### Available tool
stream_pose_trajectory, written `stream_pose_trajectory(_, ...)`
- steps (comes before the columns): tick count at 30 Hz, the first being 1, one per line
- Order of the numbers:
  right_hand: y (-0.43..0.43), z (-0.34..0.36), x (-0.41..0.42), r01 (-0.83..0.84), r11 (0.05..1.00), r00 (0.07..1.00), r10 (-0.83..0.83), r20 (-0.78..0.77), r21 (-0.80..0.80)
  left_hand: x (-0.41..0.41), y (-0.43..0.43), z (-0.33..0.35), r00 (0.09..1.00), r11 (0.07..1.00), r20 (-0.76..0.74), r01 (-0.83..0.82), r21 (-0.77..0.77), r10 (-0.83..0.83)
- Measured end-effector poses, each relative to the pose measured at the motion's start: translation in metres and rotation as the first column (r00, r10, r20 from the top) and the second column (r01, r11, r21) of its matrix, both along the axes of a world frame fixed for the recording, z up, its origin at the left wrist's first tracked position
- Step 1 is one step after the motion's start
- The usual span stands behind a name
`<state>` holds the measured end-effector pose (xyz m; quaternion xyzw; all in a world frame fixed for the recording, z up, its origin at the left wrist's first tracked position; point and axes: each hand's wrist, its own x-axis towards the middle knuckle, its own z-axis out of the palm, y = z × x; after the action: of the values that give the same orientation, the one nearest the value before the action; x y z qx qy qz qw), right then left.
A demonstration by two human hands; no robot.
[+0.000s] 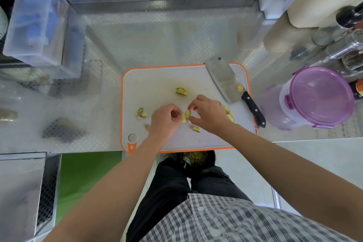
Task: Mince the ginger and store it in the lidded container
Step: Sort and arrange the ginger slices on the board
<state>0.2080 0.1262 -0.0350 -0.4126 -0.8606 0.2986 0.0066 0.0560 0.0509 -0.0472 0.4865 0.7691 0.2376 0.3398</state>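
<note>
Head view. Bunching ginger pieces (pixel 186 116) between the fingertips, probably for mincing: pinched in right hand (pixel 210 116), left hand (pixel 165 121) curled alongside, grip unclear. With cleaver (pixel 223 78) laid down beyond right fingers, freeing both hands; lidded container (pixel 318 96) farther right, closed.

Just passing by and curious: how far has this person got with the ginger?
Done: the ginger is cut into coarse chunks, scattered on the cutting board. In hand: the left hand and right hand gather chunks mid-board, the right hand pinching one; the cleaver lies idle beside them. Left: mincing finely, then filling the purple container, whose lid is on.
</note>
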Motion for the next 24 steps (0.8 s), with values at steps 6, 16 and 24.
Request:
stream_pose_trajectory(6, -0.007, -0.005, -0.009, -0.043, 0.998, 0.999, 0.043, 0.011, -0.049, 0.001, 0.0, 0.006, 1.0, 0.999, 0.018, -0.012, -0.039, 0.013)
stream_pose_trajectory(16, -0.016, 0.001, 0.015, -0.251, 0.963, 0.95, 0.265, 0.166, -0.1, 0.003, -0.003, 0.003, 0.996, 0.996, -0.034, 0.077, -0.036, -0.078)
stream_pose_trajectory(24, -0.009, 0.008, 0.006, 0.322, 0.829, 0.896, -0.423, -0.137, -0.457, 0.0, -0.011, 0.004, 0.998, 0.998, -0.019, 0.065, 0.006, -0.065)
